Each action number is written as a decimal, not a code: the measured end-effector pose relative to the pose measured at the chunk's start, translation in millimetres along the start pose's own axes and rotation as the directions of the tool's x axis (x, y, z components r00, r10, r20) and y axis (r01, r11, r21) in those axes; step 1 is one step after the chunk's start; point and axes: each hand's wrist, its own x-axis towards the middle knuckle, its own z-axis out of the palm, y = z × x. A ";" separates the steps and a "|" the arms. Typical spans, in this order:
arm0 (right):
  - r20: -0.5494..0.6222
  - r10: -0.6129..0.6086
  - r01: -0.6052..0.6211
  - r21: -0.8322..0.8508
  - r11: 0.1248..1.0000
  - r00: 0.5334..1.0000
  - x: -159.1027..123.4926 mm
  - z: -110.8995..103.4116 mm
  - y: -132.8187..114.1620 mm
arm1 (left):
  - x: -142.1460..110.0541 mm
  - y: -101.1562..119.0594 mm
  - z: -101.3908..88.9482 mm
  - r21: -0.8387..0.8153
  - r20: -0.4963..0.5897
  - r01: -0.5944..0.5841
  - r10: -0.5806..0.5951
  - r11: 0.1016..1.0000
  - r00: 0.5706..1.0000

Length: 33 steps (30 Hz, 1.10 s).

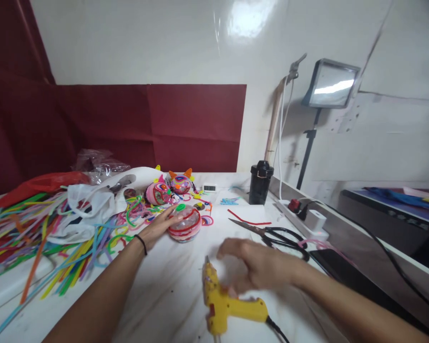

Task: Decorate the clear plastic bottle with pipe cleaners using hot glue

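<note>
My left hand (160,225), with a black band at the wrist, rests its fingers on the upper left of a round clear plastic ball (186,224) and steadies it on the table. Red and pink fuzzy pipe cleaner strips wrap the ball, and a green spot marks its top. Just above a yellow hot glue gun (216,300), my right hand (252,264) is slightly blurred, its fingers apart and curved with nothing visible between them. The glue gun lies on its side, nozzle pointing away from me, handle to the right.
Pipe cleaners (71,267) are heaped at left beside a white bag (89,214). Two decorated balls (158,191) with ears stand behind. Black scissors (271,233), a red pipe cleaner (248,220), a power strip (303,221), a black bottle (260,183) and a dark phone-like slab (339,269) occupy the right.
</note>
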 end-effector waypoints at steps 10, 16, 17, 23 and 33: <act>-0.053 -0.120 0.101 -0.272 0.957 0.991 -36.0 62.9 -13.0 | -3.4 5.1 8.7 0.056 0.038 -0.149 0.148 0.987 0.988; -0.073 -0.267 0.207 -0.453 0.867 0.961 -33.3 70.4 -11.4 | -2.1 5.6 8.4 0.116 0.094 -0.260 0.250 0.959 0.964; -0.082 -0.287 0.220 -0.457 0.862 0.954 -33.6 70.0 -11.2 | -1.6 5.4 8.0 0.126 0.102 -0.268 0.256 0.955 0.961; -0.185 -0.426 0.324 -0.412 0.852 0.886 -26.5 59.3 -17.3 | 0.2 2.8 6.7 0.160 0.128 -0.300 0.281 0.940 0.951; -0.225 -0.448 0.364 -0.332 0.870 0.865 10.9 44.5 -7.1 | -2.7 7.6 6.3 0.144 0.182 -0.308 0.280 0.940 0.942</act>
